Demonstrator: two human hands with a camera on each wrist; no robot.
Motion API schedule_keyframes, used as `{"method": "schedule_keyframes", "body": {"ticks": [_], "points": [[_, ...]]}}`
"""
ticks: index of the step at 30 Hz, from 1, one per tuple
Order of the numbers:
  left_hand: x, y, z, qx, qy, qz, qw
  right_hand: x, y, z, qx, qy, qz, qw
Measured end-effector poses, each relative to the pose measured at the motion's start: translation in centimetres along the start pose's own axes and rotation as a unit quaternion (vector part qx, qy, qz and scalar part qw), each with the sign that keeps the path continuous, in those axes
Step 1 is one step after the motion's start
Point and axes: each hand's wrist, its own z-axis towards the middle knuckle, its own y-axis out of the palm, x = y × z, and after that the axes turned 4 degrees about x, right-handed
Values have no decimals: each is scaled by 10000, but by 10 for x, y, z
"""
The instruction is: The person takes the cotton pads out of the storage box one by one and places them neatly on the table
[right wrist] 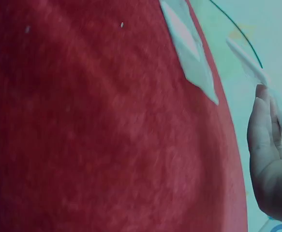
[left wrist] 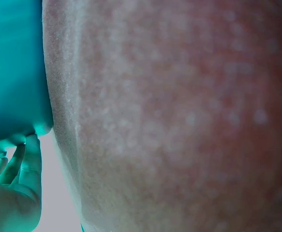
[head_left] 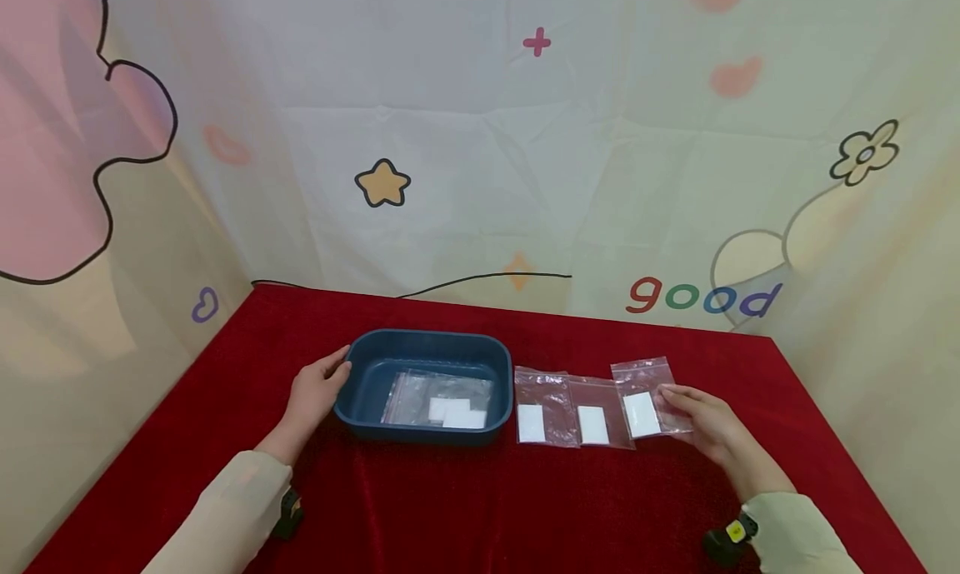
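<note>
In the head view, my left hand [head_left: 311,397] holds the left end of a dark blue plastic basin [head_left: 420,432]. The left wrist view catches its fingertips against the basin wall [left wrist: 15,72]. Inside the basin lie clear zip bags [head_left: 408,391] with white flat pieces [head_left: 464,419]. My right hand [head_left: 708,428] pinches the right edge of another clear zip bag [head_left: 641,377], which holds a white flat piece [head_left: 641,415]. In the right wrist view this bag [right wrist: 247,60] tilts above the cloth.
Two more zip bags, one beside the basin [head_left: 551,391] and one farther right [head_left: 600,391], lie flat in a row, each with a white piece. Red cloth [head_left: 480,507] covers the table. Behind it hangs a printed curtain [head_left: 480,182].
</note>
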Motion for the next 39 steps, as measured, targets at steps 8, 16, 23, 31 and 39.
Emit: {"method": "schedule_keyframes", "body": {"ticks": [8,16,23,31,39], "points": [[0,0,0,2,32,55,10000,7,-8,6,-261,145,250,9992],[-2,0,0,-21,-6,60,10000,7,-10,8,-310,213,273,9989],[0,0,1,-14,22,55,10000,9,-13,15,47,149,-451,9989],[-1,0,0,14,36,36,10000,7,-11,17,482,-403,-2109,9755],[-1,0,2,23,-13,57,10000,3,-8,17,594,-580,-2806,9562]]}}
